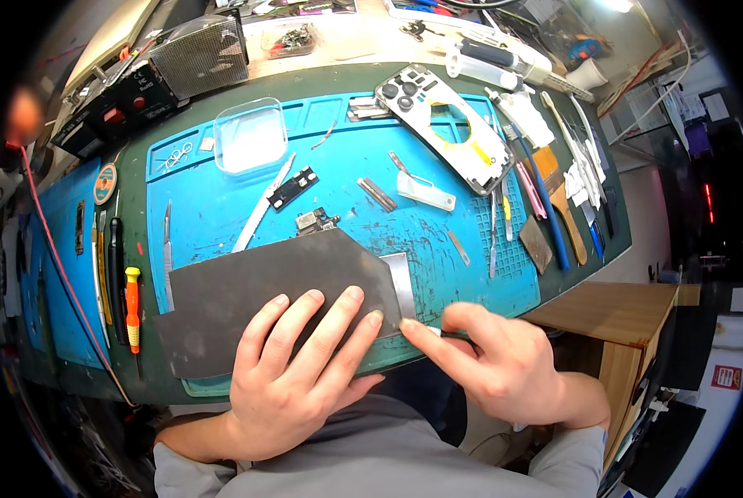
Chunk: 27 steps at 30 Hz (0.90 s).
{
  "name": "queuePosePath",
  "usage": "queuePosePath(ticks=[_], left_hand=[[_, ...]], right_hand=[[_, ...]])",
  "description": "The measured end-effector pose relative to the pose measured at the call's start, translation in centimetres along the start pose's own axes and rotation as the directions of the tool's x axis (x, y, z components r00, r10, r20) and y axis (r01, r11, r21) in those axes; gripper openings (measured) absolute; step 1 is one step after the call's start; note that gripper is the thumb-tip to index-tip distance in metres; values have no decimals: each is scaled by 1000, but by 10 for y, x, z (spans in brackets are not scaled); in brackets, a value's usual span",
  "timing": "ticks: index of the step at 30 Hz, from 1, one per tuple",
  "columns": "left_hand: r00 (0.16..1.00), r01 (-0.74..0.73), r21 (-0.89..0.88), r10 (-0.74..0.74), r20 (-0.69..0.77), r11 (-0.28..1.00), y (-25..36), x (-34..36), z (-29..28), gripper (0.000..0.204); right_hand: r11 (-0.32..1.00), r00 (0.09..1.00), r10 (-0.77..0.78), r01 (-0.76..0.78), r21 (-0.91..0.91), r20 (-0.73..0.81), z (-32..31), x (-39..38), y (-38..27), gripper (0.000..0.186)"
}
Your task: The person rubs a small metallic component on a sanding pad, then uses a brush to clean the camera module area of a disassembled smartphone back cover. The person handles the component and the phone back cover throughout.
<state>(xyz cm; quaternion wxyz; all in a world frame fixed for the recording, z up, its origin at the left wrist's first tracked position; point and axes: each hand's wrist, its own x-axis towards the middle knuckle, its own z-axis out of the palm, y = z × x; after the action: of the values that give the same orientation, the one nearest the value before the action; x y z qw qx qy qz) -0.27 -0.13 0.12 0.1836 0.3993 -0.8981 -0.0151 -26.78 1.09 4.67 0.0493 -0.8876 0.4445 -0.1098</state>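
Note:
A dark grey flat sheet (214,303) with an angled far-right corner lies across the near part of the blue work mat (338,178). My left hand (301,378) rests flat on the sheet, fingers spread, pressing on its near right part. A silver metal strip (401,286) shows from under the sheet's right edge. My right hand (500,361) is closed round a thin dark tool, mostly hidden by the fingers. Its index fingertip points at the sheet's near right corner, by the metal strip. The tool's tip cannot be made out.
Beyond the sheet lie a phone frame (450,133), a clear plastic box (251,137), a white-handled tool (425,192) and small metal parts (316,221). Brushes (558,199) lie at the right. An orange-yellow screwdriver (132,307) lies left; a black power unit (114,112) stands back left.

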Motion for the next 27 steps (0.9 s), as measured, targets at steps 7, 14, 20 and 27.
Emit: queuePosePath(ticks=[7,14,20,27], left_hand=[[1000,3,0,-3,2,1000,0,-1,0,55],[1000,4,-4,-4,3,1000,0,1,-1,55],[1000,1,-3,-1,11,1000,0,0,-1,55],[1000,4,-7,-4,3,1000,0,0,0,55]], right_hand=[[1000,1000,-1,1,14,-13,1,-2,-1,51],[1000,1000,17,-17,12,-13,1,-6,-3,51],[999,1000,16,-16,34,-6,0,-4,-1,50],[1000,1000,15,-15,26,-7,1,-3,-2,50]])
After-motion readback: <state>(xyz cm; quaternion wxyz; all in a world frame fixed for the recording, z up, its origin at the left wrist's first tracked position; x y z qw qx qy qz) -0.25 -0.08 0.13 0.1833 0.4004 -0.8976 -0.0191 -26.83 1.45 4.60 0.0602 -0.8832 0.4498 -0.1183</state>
